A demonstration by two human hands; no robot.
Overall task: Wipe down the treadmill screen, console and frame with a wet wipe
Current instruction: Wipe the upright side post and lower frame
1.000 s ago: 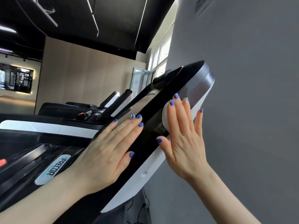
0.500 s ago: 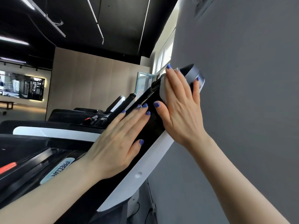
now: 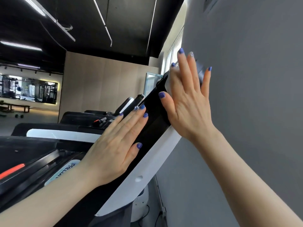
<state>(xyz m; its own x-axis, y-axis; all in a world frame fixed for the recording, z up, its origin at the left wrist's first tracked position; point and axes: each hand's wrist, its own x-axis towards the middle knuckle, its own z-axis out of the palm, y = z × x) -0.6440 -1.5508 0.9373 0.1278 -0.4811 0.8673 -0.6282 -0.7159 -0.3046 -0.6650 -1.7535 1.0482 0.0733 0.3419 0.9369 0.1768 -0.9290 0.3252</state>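
Right hand (image 3: 186,102) grip: flat, fingers straight, pressing the wet wipe (image 3: 168,86) against the top corner of the treadmill screen (image 3: 152,128); only a white edge of the wipe shows under the palm. Left hand (image 3: 114,145) lies flat and spread on the screen's lower half, bracing, holding nothing. Step: wiping the screen, upper edge. Next move probably calls for a pass back down the screen, then the white frame (image 3: 147,166) below it. Versus a second ago: right hand has slid from mid-screen up to the top corner; left hand barely moved.
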